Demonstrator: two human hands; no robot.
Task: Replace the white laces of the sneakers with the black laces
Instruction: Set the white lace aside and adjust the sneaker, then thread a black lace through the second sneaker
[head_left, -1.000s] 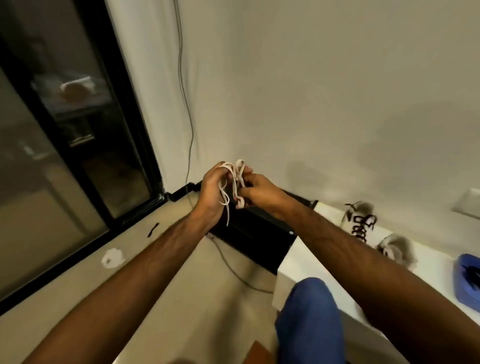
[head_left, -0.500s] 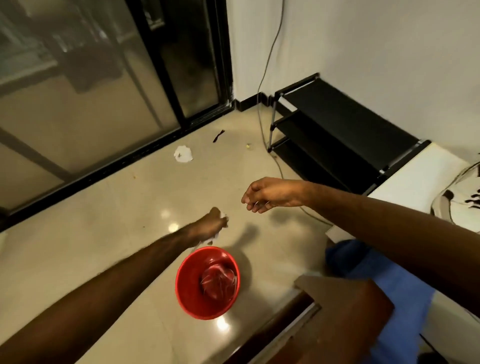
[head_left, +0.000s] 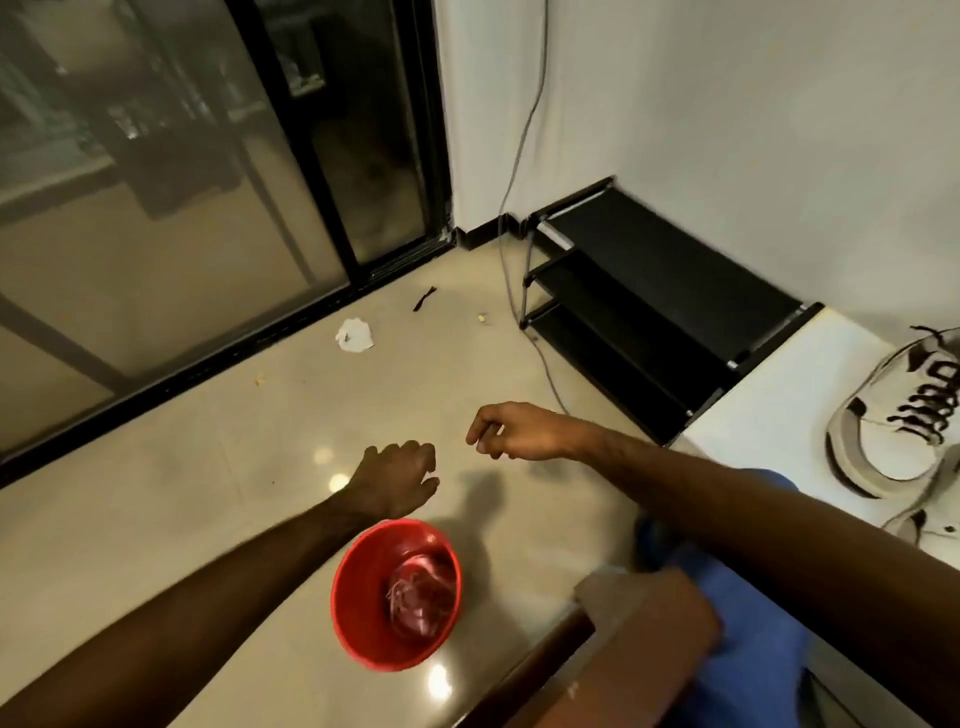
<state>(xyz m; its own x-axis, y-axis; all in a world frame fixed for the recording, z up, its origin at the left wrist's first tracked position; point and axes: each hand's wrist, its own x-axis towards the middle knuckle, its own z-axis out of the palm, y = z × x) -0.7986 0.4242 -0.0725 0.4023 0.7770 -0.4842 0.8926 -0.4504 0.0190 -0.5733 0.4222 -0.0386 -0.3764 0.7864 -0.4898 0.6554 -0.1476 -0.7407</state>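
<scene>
Both your hands hang loose and hold nothing; the black-laced sneaker (head_left: 898, 415) lies well right of your right hand (head_left: 511, 431), the nearer one.

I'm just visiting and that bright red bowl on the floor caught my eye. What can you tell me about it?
The red bowl is round, glossy and looks like plastic. It stands upright on the shiny beige floor, just below the person's left hand, which hangs above its far rim without touching it. Inside lies a crumpled, shiny reddish wad with pale strands on it; what they are is unclear.
</scene>
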